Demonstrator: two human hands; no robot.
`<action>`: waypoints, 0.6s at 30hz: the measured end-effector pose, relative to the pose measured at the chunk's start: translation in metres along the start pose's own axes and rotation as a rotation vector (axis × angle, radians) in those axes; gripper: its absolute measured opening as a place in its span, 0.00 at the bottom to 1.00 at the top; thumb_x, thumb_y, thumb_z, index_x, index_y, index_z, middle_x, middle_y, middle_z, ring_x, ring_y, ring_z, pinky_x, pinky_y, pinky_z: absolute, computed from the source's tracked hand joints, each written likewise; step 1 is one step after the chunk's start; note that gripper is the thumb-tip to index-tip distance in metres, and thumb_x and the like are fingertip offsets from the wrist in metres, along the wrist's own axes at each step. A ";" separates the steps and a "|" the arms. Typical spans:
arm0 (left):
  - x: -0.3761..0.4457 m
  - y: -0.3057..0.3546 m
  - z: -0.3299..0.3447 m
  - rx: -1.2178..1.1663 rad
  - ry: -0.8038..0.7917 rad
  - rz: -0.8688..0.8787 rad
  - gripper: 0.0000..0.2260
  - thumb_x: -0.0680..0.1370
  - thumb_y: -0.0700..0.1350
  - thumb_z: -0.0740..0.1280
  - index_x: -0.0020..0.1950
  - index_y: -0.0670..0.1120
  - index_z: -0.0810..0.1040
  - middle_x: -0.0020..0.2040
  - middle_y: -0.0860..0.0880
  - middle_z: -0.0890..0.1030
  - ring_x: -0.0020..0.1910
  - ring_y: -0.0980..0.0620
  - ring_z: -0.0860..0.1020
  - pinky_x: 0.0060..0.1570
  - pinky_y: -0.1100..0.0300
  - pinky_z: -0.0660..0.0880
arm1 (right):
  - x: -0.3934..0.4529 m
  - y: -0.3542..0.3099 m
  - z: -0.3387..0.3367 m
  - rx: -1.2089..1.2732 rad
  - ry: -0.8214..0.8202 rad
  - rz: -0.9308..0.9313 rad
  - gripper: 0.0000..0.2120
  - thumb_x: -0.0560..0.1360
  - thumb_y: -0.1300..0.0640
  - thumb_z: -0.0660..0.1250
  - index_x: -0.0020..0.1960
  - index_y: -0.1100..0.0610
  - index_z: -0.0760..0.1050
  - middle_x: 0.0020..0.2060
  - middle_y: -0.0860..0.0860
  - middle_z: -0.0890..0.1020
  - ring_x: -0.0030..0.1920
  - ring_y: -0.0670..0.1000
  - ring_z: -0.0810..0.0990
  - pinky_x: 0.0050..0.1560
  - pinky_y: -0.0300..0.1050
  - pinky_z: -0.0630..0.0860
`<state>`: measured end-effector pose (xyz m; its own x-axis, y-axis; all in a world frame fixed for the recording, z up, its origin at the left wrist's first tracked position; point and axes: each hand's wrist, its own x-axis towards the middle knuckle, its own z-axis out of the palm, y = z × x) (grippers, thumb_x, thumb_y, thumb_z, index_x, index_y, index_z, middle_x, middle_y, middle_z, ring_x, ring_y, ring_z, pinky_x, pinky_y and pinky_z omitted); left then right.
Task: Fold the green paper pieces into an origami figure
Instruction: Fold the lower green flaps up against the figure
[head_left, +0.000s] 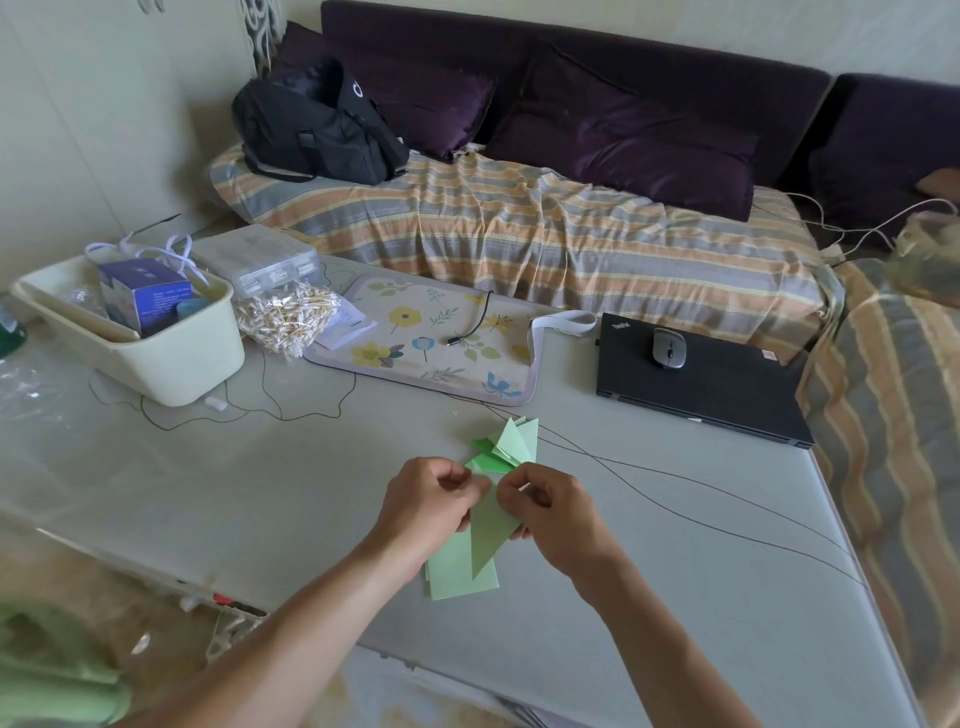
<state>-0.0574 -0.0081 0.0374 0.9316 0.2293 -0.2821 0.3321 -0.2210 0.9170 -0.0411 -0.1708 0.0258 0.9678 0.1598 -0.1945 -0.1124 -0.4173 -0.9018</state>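
Seen from above, a person's left hand (431, 501) and right hand (545, 506) meet over a grey table (675, 571), fingertips of both pinching one green paper piece (491, 538) at its top, likely to steady a crease. At six o'clock from the hands lie flat green sheets (457, 577), within easy reach. At twelve o'clock sit finished folded green units (506, 447), set clear of the work.

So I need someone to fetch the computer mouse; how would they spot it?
Find the black closed laptop at the table's right side, near the striped sofa. The mouse sits on its lid: small, grey and rounded, the only thing on the laptop.
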 end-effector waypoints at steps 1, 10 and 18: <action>0.001 0.000 0.000 -0.017 0.025 0.009 0.05 0.75 0.45 0.75 0.40 0.45 0.85 0.36 0.47 0.86 0.31 0.53 0.81 0.44 0.52 0.85 | 0.000 0.000 0.001 -0.008 -0.014 0.009 0.08 0.78 0.56 0.69 0.40 0.50 0.80 0.28 0.47 0.80 0.30 0.46 0.80 0.41 0.49 0.76; 0.000 0.004 -0.002 -0.112 -0.051 -0.055 0.08 0.73 0.43 0.76 0.35 0.47 0.82 0.34 0.47 0.82 0.34 0.50 0.80 0.43 0.56 0.83 | -0.005 -0.003 0.005 0.043 -0.019 -0.074 0.07 0.77 0.55 0.69 0.41 0.53 0.79 0.32 0.44 0.78 0.35 0.45 0.72 0.38 0.40 0.68; -0.001 0.010 -0.004 -0.111 -0.059 -0.054 0.10 0.73 0.42 0.76 0.33 0.46 0.80 0.31 0.49 0.79 0.32 0.51 0.77 0.45 0.54 0.82 | -0.005 -0.007 0.004 0.008 -0.019 -0.099 0.07 0.76 0.51 0.68 0.40 0.51 0.78 0.33 0.45 0.78 0.36 0.46 0.71 0.39 0.44 0.68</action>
<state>-0.0555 -0.0062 0.0476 0.9209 0.1814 -0.3449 0.3666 -0.1030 0.9247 -0.0462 -0.1651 0.0320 0.9699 0.2169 -0.1110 -0.0178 -0.3916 -0.9200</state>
